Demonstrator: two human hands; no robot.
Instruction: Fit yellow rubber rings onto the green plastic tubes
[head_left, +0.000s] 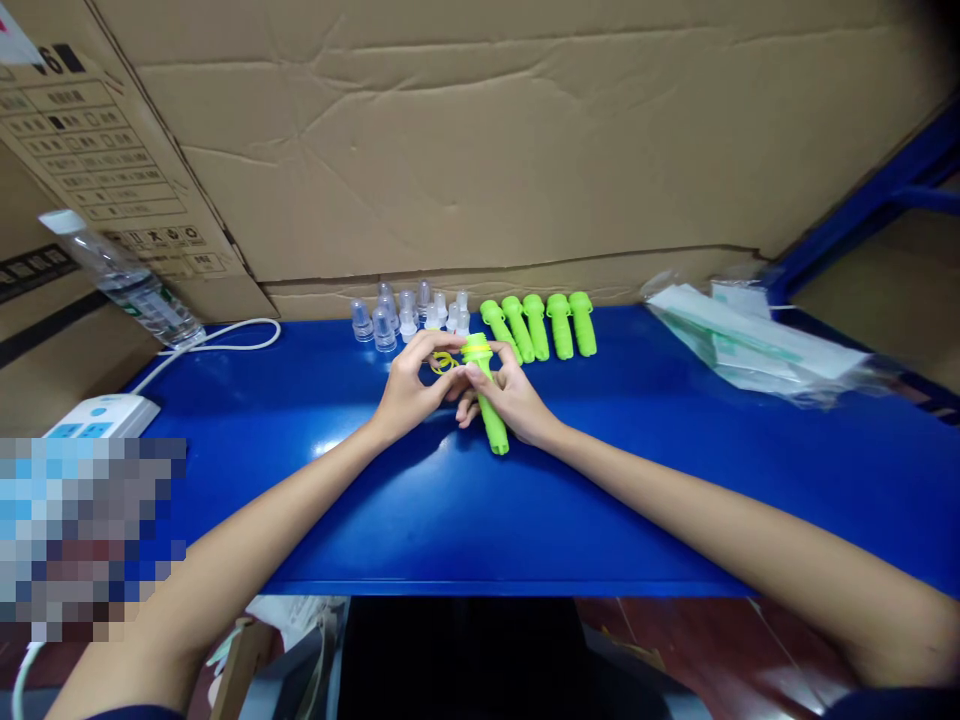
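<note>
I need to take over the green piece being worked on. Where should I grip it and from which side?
Grip the green tube on its straight lower shaft, coming from the near, right side. The right hand already wraps that part, while the left hand works at the wider collared top, where yellow rings sit. The shaft is plain and even, probably the steadier hold.

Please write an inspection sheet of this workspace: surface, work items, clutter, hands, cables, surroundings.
Surface: blue table, glossy.
Work items: green plastic piece held in both hands; yellow rings by the fingers; five more green pieces in a row; clear caps grouped behind.
Clutter: plastic bags at right; water bottle lying at left.
Hands: left hand pinches at the piece's top; right hand grips its body.
Cables: white cable running to power strip.
Surroundings: cardboard sheets behind the table.
</note>
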